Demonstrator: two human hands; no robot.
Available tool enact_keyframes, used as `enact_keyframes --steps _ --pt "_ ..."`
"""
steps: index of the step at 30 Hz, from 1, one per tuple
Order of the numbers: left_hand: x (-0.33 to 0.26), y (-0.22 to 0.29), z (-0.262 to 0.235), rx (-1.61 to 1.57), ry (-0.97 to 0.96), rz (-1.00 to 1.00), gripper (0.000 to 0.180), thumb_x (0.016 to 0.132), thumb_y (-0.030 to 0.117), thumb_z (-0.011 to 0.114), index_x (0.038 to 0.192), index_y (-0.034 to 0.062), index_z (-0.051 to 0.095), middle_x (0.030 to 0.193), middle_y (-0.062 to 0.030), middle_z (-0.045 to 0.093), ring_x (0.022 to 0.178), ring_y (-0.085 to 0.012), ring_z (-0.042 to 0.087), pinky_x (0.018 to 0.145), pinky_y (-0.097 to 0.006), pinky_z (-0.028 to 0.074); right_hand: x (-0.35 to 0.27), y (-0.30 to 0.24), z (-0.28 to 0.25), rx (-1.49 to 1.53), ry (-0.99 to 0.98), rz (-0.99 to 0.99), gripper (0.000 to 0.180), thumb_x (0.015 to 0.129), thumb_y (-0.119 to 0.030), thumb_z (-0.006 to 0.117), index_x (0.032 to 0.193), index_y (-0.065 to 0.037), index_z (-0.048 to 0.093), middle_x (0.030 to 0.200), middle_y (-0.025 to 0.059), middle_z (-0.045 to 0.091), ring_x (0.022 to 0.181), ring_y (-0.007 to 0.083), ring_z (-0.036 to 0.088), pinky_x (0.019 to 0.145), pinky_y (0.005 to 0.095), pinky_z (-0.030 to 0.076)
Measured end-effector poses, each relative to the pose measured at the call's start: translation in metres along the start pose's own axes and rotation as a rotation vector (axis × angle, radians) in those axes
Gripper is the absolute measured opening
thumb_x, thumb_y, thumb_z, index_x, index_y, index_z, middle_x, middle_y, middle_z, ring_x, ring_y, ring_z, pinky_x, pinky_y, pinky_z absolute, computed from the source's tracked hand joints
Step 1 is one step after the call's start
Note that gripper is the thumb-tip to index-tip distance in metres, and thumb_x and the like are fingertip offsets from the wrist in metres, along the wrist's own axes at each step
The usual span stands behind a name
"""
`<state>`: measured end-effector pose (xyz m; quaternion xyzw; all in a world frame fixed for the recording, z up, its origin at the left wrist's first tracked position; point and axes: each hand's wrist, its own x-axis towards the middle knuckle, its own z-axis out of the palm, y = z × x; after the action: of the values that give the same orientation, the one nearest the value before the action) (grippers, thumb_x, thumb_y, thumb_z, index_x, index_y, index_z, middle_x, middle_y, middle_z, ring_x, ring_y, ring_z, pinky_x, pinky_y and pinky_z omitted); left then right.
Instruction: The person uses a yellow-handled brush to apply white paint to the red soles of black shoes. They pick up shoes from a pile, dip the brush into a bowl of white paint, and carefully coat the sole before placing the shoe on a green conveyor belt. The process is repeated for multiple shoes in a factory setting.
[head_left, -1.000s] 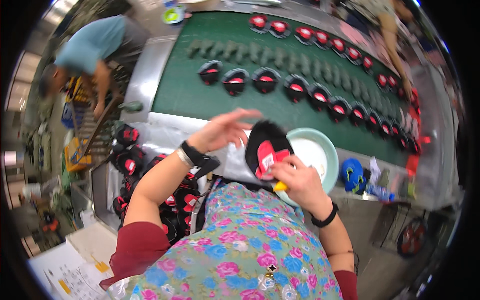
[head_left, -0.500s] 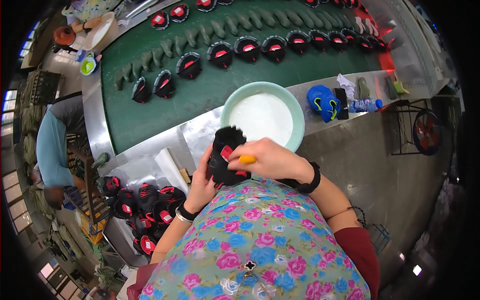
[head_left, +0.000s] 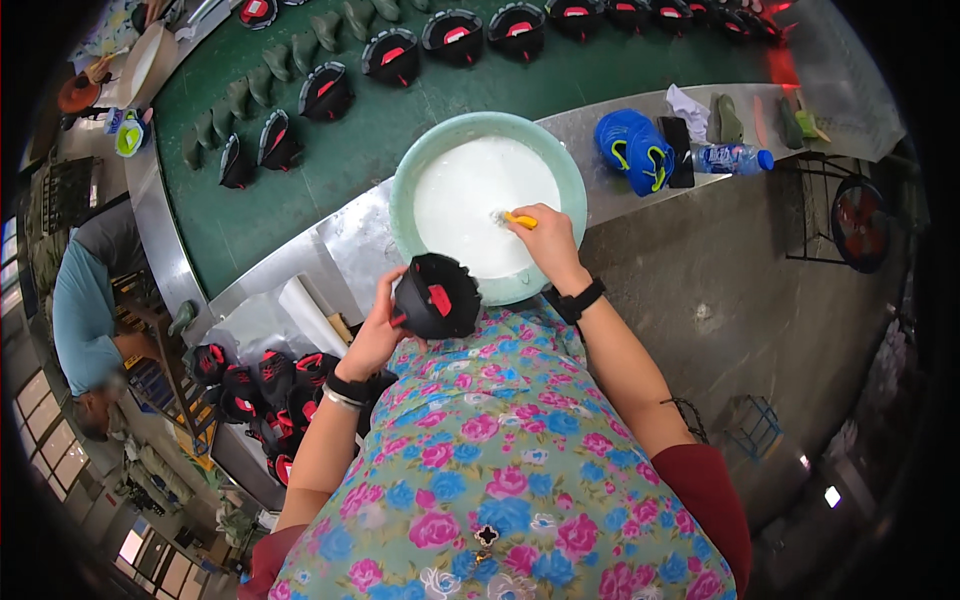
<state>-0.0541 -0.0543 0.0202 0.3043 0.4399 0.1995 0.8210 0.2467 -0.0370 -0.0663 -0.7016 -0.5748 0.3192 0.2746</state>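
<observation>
My left hand grips a black shoe upper by its side, with a red patch showing in its opening. It is held just in front of a pale green basin of milky white liquid. Over the basin, my right hand is closed around the yellow handle of a brush. The brush's bristles touch the white liquid or hang just above it; which one I cannot tell.
Black shoe uppers and dark green shoe lasts stand in rows on the green conveyor belt. More uppers are piled at left. A blue shoe and a water bottle sit right of the basin. One co-worker is at far left.
My right hand has moved the brush from the upper out over the liquid in the basin. The upper has turned in my left hand. The view has shifted, with the belt's rows higher.
</observation>
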Motion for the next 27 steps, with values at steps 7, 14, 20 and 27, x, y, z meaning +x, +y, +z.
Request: enact_keyframes --steps 7,14,20,27 --pt "0.032 -0.016 0.004 -0.329 0.094 -0.006 0.052 0.101 0.002 0.043 0.149 0.0169 0.03 0.137 -0.0103 0.052 0.108 -0.0221 0.062 0.076 -0.035 0.056 -0.011 -0.063 -0.058 0.284 0.013 0.014 0.021 0.077 -0.008 0.079 0.096 -0.002 0.075 0.093 0.0146 0.073 0.081 0.0274 0.071 0.072 0.0316 0.055" --pt "0.046 0.0 0.011 -0.322 0.024 0.024 0.049 0.1 0.002 0.045 0.147 0.0136 0.037 0.145 -0.0086 0.047 0.13 -0.0227 0.053 0.105 -0.04 0.049 -0.004 -0.098 -0.076 0.418 -0.011 -0.039 0.017 0.079 -0.009 0.079 0.094 -0.001 0.075 0.088 0.0118 0.073 0.075 0.0193 0.07 0.068 0.0287 0.054" --pt "0.057 0.007 0.015 -0.201 0.146 0.208 0.05 0.097 -0.003 0.048 0.144 0.0125 0.041 0.138 -0.0071 0.054 0.124 -0.021 0.057 0.102 -0.037 0.052 -0.019 -0.093 -0.074 0.214 0.034 0.126 0.026 0.081 -0.024 0.08 0.077 0.001 0.071 0.061 0.0092 0.067 0.053 0.0167 0.064 0.053 0.0298 0.05" --pt "0.072 0.01 0.013 0.005 0.181 0.408 0.053 0.093 -0.006 0.054 0.142 0.0092 0.042 0.131 -0.012 0.059 0.118 -0.0223 0.061 0.099 -0.038 0.054 -0.032 -0.135 -0.103 0.59 -0.024 0.29 0.023 0.084 -0.021 0.077 0.079 0.002 0.072 0.056 0.0048 0.064 0.052 0.0082 0.06 0.051 0.0256 0.048"
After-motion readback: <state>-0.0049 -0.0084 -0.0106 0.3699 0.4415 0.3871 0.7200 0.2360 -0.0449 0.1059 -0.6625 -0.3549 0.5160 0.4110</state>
